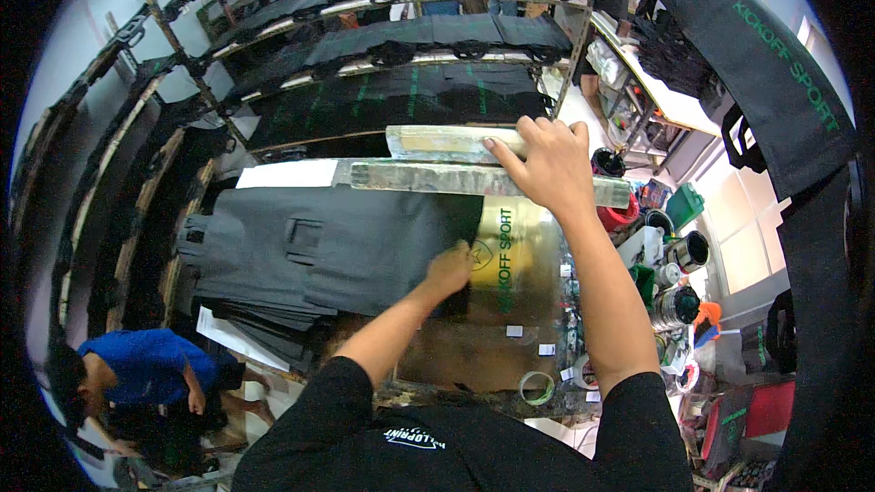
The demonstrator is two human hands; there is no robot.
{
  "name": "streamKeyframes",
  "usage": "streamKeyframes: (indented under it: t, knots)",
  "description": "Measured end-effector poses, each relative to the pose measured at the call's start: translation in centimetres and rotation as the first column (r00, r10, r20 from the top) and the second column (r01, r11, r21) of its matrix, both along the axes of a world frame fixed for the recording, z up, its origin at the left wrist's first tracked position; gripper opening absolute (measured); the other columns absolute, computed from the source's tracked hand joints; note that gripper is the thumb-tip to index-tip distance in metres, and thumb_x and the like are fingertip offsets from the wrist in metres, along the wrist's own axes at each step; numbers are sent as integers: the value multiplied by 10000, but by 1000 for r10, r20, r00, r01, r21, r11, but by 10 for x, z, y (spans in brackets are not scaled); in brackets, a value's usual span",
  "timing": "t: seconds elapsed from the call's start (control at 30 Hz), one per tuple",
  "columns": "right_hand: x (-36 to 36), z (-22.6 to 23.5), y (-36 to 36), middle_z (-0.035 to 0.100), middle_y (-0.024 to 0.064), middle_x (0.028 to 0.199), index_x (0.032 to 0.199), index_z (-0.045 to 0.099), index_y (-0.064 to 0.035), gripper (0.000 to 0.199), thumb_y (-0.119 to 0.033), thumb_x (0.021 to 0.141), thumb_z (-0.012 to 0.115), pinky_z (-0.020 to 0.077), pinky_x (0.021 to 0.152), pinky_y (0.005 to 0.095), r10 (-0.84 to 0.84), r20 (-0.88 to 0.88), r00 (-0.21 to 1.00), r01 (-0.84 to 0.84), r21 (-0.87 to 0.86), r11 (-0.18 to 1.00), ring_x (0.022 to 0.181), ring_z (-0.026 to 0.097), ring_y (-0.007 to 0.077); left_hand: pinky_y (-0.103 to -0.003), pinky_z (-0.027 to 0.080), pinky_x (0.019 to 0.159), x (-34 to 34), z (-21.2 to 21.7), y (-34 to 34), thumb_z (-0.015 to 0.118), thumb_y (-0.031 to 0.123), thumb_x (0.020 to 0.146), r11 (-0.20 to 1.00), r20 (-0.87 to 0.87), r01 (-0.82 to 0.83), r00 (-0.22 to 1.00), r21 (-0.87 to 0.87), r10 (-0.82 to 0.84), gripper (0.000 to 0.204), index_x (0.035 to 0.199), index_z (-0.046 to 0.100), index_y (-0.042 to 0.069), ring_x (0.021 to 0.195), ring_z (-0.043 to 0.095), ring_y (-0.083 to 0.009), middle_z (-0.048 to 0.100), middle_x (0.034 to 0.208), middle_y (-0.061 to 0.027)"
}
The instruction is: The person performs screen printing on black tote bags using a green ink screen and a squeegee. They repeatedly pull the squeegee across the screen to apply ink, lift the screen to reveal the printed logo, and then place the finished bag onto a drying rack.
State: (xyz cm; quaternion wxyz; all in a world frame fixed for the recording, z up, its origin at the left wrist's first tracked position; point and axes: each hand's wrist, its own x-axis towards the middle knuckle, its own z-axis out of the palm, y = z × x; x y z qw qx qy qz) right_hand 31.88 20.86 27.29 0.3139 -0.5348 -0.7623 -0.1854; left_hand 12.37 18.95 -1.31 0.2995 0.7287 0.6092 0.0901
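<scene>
My right hand (551, 159) is closed round a pale bar that looks like a squeegee (437, 143). It lies along the far side of a long, stained frame bar (437, 179), which passes under the hand. My left hand (449, 271), somewhat blurred, is closed at the right edge of a black fabric bag (365, 228); its fingertips are hard to make out. The bag lies flat over other dark bags, its handle slot to the left. Beyond the left hand, a yellowish board (529, 246) bears green print with a star emblem.
A tape roll (536, 388) lies at the near table edge. Cans (674, 307), tubs and an orange-handled tool crowd the right side. Racks of black bags (410, 36) stand ahead and left. A person in blue (150, 366) is at lower left. Another bag (756, 46) hangs upper right.
</scene>
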Motion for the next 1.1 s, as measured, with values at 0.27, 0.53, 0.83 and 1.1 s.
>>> streamKeyframes:
  t: [0.27, 0.53, 0.83, 1.1]
  knots:
    - [6, -13, 8, 720, 127, 815, 859, 734, -90, 592, -660, 956, 604, 413, 851, 491, 14, 24, 1000, -15, 41, 999, 815, 689, 314, -692, 177, 1246, -4, -63, -79, 574, 658, 986, 865, -171, 385, 922, 321, -347, 724, 1417, 639, 80, 1487, 415, -451, 532, 1549, -221]
    - [10, -8, 28, 742, 169, 803, 814, 719, -71, 632, -673, 965, 597, 468, 815, 523, -17, 70, 997, 7, 135, 991, 800, 732, 353, -721, 23, 1255, -9, -71, -114, 517, 943, 800, 857, -251, 479, 868, 190, -429, 1223, 1669, 345, 99, 1618, 92, -490, 198, 1762, -192]
    - [6, 19, 24, 697, 149, 764, 816, 670, -46, 594, -597, 1011, 564, 420, 933, 528, 8, 2, 1000, -7, -140, 990, 729, 650, 294, -727, 45, 1253, 31, -82, -132, 575, 932, 764, 807, -116, 493, 868, 326, -483, 1220, 1603, 453, 56, 1592, 184, -499, 292, 1723, -202]
    - [3, 7, 22, 704, 161, 751, 803, 672, -39, 618, -611, 1006, 561, 431, 946, 513, 20, -6, 1000, -20, -33, 999, 724, 662, 304, -722, 44, 1258, 27, -82, -149, 598, 913, 766, 797, -120, 502, 862, 336, -492, 1227, 1633, 397, 69, 1606, 155, -476, 250, 1741, -189]
